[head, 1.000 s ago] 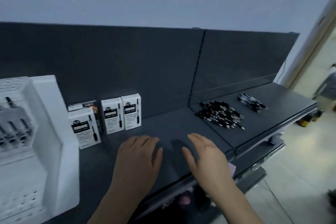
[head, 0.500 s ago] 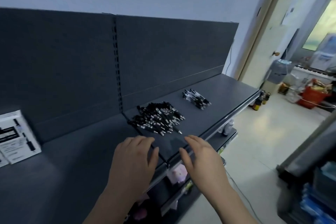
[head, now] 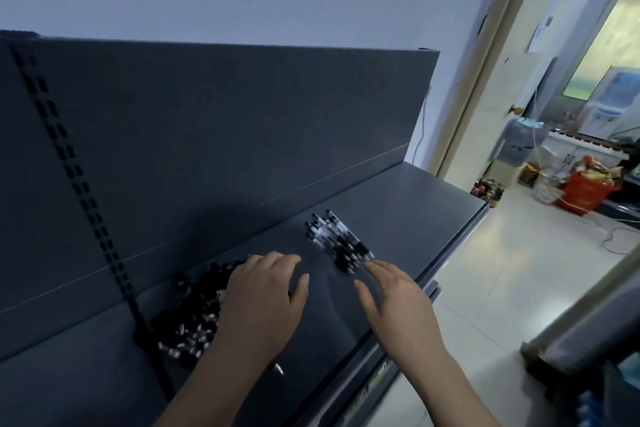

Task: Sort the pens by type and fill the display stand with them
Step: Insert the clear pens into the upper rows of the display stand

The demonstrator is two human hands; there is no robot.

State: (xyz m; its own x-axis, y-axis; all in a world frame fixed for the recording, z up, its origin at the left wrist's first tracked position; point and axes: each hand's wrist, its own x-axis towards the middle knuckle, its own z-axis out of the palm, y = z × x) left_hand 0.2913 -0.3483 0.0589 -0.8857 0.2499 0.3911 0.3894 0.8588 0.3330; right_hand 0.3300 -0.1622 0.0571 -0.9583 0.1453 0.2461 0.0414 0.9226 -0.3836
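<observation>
A big heap of black pens (head: 194, 308) lies on the dark grey shelf (head: 408, 218). My left hand (head: 263, 298) hovers over the heap's right part with fingers spread and holds nothing. To the right, a smaller bunch of black-and-clear pens (head: 337, 239) lies in a row. My right hand (head: 398, 298) is open just in front of that bunch, its fingertips close to the nearest pen ends. The display stand is out of view.
The shelf's upright back panel (head: 225, 135) rises behind the pens, with a slotted post (head: 79, 184) at left. The shelf's front edge (head: 446, 260) runs close to my right hand. Beyond it are a tiled floor, a doorway and a red basket (head: 585, 194).
The view has swung right: the white stand and pen boxes have left the frame. Both hands have moved from bare shelf to the two pen heaps, staying open.
</observation>
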